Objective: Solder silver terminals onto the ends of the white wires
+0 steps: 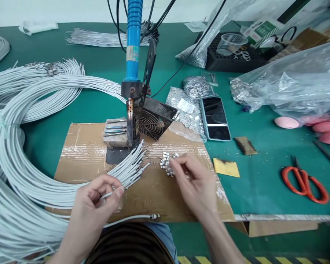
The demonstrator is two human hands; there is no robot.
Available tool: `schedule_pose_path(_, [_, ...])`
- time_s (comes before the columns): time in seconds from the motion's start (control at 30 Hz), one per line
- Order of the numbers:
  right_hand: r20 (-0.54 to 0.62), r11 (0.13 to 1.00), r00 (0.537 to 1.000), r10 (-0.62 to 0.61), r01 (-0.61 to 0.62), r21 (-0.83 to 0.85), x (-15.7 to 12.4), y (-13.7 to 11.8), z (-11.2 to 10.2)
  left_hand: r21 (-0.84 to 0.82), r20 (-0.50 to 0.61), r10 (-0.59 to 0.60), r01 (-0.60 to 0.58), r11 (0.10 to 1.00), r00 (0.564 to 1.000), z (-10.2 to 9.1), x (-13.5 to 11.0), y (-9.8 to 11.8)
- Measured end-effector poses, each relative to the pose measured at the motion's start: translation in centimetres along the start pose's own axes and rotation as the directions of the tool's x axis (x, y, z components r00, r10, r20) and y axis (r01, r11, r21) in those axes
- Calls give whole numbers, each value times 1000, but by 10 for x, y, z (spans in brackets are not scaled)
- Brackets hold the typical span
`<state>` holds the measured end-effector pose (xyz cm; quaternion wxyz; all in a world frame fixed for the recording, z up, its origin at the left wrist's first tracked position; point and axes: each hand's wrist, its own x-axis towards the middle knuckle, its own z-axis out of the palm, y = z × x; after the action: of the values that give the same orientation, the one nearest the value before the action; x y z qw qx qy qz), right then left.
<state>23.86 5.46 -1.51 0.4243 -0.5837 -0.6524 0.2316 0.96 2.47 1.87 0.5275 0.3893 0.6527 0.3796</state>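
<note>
My left hand [100, 200] is closed, pinching one white cable [106, 195] between thumb and forefinger. Just beyond it fan out the trimmed ends of a thick white cable bundle [130, 165]. My right hand [195, 179] is at the edge of a small pile of metal connectors [165, 163], its fingers drawn together; what lies between the fingertips is too small to make out. A blue-handled soldering iron [133, 47] is mounted upright, tip down, behind the cable ends. A single cable with a metal connector on its end [154, 216] lies near my lap.
Cardboard [85, 146] covers the work spot on the green table. A small fan [154, 121] stands behind the iron. To the right are a phone [216, 119], a yellow sponge [226, 167], orange-handled scissors [305, 183] and plastic bags [297, 80]. Coiled cables [13, 146] fill the left.
</note>
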Motion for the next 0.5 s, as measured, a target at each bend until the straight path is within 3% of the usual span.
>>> schedule_pose_path(0.07, [4, 994, 999, 48, -47, -103, 19, 15, -12, -27, -29, 2, -2, 1000, 1000, 1, 2, 5])
schedule_pose_path(0.3, [299, 965, 940, 166, -93, -245, 70, 32, -19, -83, -99, -25, 17, 996, 995, 13, -1, 14])
schedule_pose_path(0.37, [317, 960, 929, 189, -107, -259, 72, 30, -18, -90, -94, -25, 16, 996, 995, 13, -1, 15])
schedule_pose_path(0.5, [240, 947, 942, 237, -169, -273, 58, 17, -19, -80, -94, -33, 26, 996, 995, 13, 0, 15])
